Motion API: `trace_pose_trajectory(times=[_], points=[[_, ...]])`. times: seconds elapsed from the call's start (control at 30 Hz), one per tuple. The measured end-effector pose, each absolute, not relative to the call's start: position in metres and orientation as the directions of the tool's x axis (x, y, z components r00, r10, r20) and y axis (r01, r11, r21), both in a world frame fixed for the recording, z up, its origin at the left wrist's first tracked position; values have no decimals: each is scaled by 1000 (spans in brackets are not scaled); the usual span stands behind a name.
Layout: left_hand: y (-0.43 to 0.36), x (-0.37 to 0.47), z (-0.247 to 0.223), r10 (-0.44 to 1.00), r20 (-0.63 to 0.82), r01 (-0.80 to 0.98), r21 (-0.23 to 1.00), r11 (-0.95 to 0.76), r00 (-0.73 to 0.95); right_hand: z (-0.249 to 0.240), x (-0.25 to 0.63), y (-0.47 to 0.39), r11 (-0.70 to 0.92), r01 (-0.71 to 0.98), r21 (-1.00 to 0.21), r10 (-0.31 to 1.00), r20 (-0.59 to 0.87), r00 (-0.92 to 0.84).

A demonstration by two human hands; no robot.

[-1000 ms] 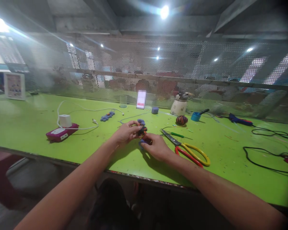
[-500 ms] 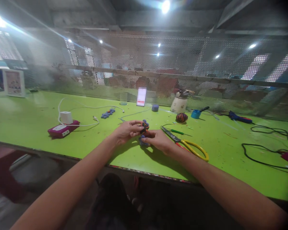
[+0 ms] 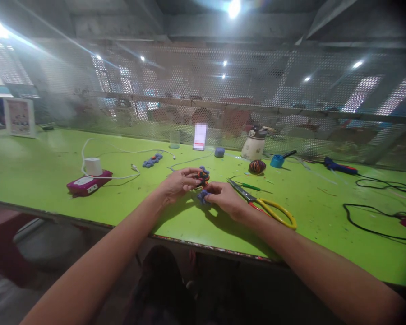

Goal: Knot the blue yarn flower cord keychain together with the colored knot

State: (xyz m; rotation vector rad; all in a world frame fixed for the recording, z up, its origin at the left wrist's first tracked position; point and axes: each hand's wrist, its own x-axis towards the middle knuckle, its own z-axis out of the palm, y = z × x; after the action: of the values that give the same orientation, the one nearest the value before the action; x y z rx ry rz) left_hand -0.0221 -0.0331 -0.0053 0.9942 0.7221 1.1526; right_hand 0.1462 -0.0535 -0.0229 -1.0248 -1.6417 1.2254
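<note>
Between my two hands is a small crocheted yarn piece (image 3: 204, 196), dark and orange in the middle with purple-blue ends. My left hand (image 3: 177, 185) pinches its multicoloured middle from the left. Lower on the right, my right hand (image 3: 226, 199) has thumb and fingers closed at the purple-blue end. Just right of that hand lie scissors (image 3: 245, 193) with yellow and red handles and a green-handled crochet hook (image 3: 251, 186). Behind them rests a multicoloured yarn ball (image 3: 257, 166). A similar purple-blue crocheted piece (image 3: 152, 160) lies to the left.
On the green table (image 3: 122, 198) stand a purple power strip (image 3: 89, 183) with a white charger (image 3: 93, 166), a phone (image 3: 199, 136), a purple yarn ball (image 3: 219, 152), a jug (image 3: 253, 144) and a blue cup (image 3: 277, 161). A blue-handled tool (image 3: 340, 167) trails a black cord (image 3: 362, 207) at right.
My right fingers have shifted slightly on the yarn piece, and more of its purple-blue lower end shows. My left hand keeps its hold almost unmoved.
</note>
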Motion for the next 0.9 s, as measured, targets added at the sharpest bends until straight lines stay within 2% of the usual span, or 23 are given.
trace_pose_trajectory(times=[0.47, 0.67, 0.9], points=[[-31, -25, -12, 932, 69, -370, 926, 73, 355, -21, 149, -51, 145, 98, -985, 933, 104, -344], [-29, -26, -13, 932, 86, -375, 925, 57, 353, -21, 146, -51, 189, 131, -973, 935, 137, -328], [-28, -26, -12, 933, 89, -382, 923, 55, 349, -19, 150, -49, 195, 65, -979, 940, 167, -299]])
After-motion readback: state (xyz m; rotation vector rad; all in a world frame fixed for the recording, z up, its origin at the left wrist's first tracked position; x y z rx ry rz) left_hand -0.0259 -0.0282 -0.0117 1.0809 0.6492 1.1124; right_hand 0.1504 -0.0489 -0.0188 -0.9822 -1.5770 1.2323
